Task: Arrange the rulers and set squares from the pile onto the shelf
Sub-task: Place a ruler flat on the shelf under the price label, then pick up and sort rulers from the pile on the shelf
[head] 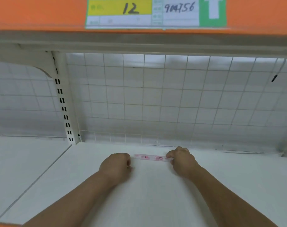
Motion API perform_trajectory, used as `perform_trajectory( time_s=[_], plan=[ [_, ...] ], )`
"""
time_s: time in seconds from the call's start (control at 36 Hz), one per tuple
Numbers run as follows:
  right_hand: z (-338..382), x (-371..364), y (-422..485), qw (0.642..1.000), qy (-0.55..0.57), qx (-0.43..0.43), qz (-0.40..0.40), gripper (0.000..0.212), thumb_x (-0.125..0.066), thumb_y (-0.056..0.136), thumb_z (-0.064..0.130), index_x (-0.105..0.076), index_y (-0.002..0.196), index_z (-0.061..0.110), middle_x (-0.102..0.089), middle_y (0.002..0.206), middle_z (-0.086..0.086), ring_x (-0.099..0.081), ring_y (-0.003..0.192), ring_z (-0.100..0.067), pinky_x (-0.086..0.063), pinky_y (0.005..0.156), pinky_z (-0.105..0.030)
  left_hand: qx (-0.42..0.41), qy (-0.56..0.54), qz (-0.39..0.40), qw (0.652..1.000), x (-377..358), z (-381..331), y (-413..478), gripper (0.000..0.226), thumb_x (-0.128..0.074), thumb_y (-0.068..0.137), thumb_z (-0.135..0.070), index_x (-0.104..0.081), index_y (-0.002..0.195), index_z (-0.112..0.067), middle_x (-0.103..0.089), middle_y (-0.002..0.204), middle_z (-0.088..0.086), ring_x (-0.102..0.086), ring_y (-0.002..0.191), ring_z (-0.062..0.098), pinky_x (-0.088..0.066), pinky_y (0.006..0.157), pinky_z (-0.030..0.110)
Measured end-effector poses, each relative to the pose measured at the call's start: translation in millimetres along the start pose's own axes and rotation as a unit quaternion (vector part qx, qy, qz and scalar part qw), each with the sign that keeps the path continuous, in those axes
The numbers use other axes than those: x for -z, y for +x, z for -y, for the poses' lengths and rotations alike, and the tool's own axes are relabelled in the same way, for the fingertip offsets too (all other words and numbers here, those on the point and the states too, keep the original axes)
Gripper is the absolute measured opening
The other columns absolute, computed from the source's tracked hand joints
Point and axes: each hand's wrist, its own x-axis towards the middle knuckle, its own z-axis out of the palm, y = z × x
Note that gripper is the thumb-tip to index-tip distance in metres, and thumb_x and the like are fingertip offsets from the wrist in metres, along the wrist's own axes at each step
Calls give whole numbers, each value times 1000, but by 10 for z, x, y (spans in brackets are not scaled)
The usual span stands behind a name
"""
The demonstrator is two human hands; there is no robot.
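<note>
I am reaching into the white shelf (pixel 155 194), which is filling the lower half of the frame, with a wire grid back (pixel 155 95) rising across the middle and an orange beam carrying a label card (pixel 155 12) running along the top edge. As a holder the shelf is carrying only one thing that I can see: a single pink ruler (pixel 150 157), lying flat at the centre of the frame, close to the foot of the grid and running left to right. I am setting it deep and parallel to the back, I judge, so that later rulers and set squares can line up in front of it. My right hand (pixel 182 161), right of centre, is pinching the ruler's right end between thumb and fingers, steadying it against the board. My left hand (pixel 118 166), left of centre, is curled into a loose fist at the ruler's left end; whether it is touching the ruler or gripping anything I cannot tell. The pile itself is not showing anywhere in view.
</note>
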Motion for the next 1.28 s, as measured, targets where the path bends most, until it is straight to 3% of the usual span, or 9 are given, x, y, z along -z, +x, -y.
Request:
perform_trajectory(
  time_s=[0.17, 0.28, 0.39, 0.58, 0.75, 1.0, 1.28],
  plan=[
    [-2, -40, -38, 999, -33, 30, -4, 41, -41, 90, 5, -63, 117, 29, -41, 100, -2, -46, 109, -25, -35, 79, -27, -17, -1, -6, 1000, -1, -59, -9, 7, -52, 93, -33, -52, 93, -25, -53, 96, -7, -47, 88, 13, -37, 72, 22],
    [-5, -66, -39, 998, -37, 41, 0, 41, -41, 88, 2, -66, 114, 23, -49, 103, -5, -51, 104, -26, -40, 80, -27, -15, 0, -8, 1000, -3, -69, -28, 6, -51, 93, -31, -53, 93, -25, -55, 98, -6, -51, 91, 15, -38, 73, 23],
    [9, -73, -63, 998, -43, 49, 3, 42, -39, 88, 1, -65, 115, 21, -38, 93, -1, -43, 90, -23, -34, 72, -24, -13, 0, -11, 1000, 2, -66, -68, 8, -51, 93, -32, -49, 89, -26, -53, 96, -7, -49, 90, 14, -38, 73, 23],
    [160, -8, -162, 998, -13, 42, -34, 24, -41, 92, 9, -61, 105, 13, -38, 94, -3, -47, 108, -27, -44, 80, -29, 4, 0, -18, 1000, 38, -49, -145, 17, -51, 94, -33, -59, 102, -21, -61, 110, -2, -56, 103, 18, -43, 80, 25],
    [538, 96, -254, 995, 30, 76, -65, 33, -46, 95, 14, -57, 126, 18, -50, 121, -7, -42, 120, -26, -41, 97, -34, 30, -9, -23, 999, 91, 48, -271, 20, -54, 93, -34, -60, 104, -18, -62, 110, -1, -56, 104, 20, -43, 81, 26],
    [1368, 132, -357, 977, 64, 180, -96, 29, -45, 97, 22, -61, 120, 16, -51, 121, -5, -43, 117, -25, -40, 94, -32, 85, -14, -44, 995, 317, 465, -647, 17, -52, 94, -30, -60, 104, -19, -62, 109, -2, -56, 103, 19, -44, 79, 27],
    [2705, -17, -528, 962, 36, 261, -74, 29, -42, 98, 26, -62, 115, 13, -51, 119, -8, -42, 118, -28, -42, 94, -36, 156, -1, -89, 984, 780, 1570, -1434, 15, -55, 92, -30, -62, 99, -19, -64, 107, 1, -57, 102, 21, -43, 79, 25]
  ],
)
